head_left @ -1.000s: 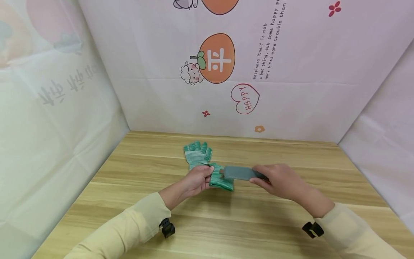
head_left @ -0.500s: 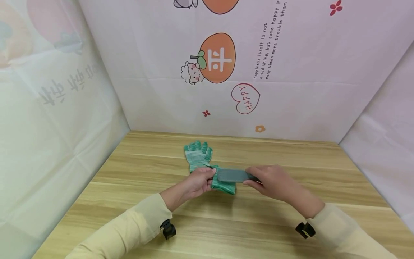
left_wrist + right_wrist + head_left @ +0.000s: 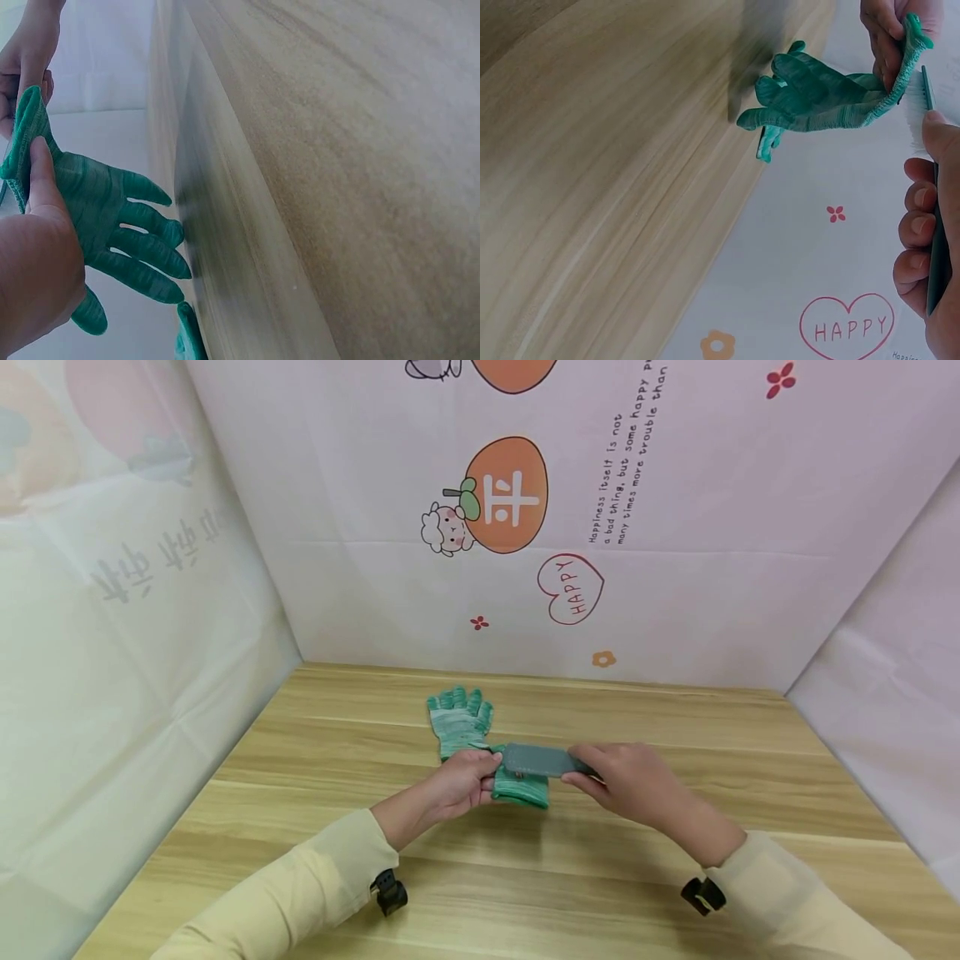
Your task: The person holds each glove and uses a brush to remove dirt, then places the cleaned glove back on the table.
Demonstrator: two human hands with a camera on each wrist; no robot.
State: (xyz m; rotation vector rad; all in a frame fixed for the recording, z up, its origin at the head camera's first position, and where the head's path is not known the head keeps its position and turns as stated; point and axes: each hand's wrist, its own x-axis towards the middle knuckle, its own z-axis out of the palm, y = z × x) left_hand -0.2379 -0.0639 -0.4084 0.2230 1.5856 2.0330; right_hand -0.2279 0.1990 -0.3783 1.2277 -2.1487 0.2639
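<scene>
My left hand [image 3: 467,781] pinches a green knitted glove [image 3: 522,790] near its cuff, above the wooden table. The glove's fingers hang down in the left wrist view, where the left hand [image 3: 41,262] has its thumb on the cuff. In my right hand [image 3: 637,783] is a grey-green brush [image 3: 540,761], gripped by its handle. White bristles [image 3: 915,112] face the glove's cuff in the right wrist view. A small reddish-brown patch on the glove shows just below the brush head. Behind the left hand, a second green glove [image 3: 459,720] lies flat.
The wood-grain table [image 3: 360,743] spreads around both hands. A white printed cloth [image 3: 360,593] rises behind it, with more pale cloth on the left [image 3: 172,693] and right [image 3: 892,677]. Black wrist straps [image 3: 388,892] sit on both forearms.
My right hand and the brush have moved left over the glove, with a slight lift in the last half second. The held glove has shifted slightly right and down. The second glove stays put.
</scene>
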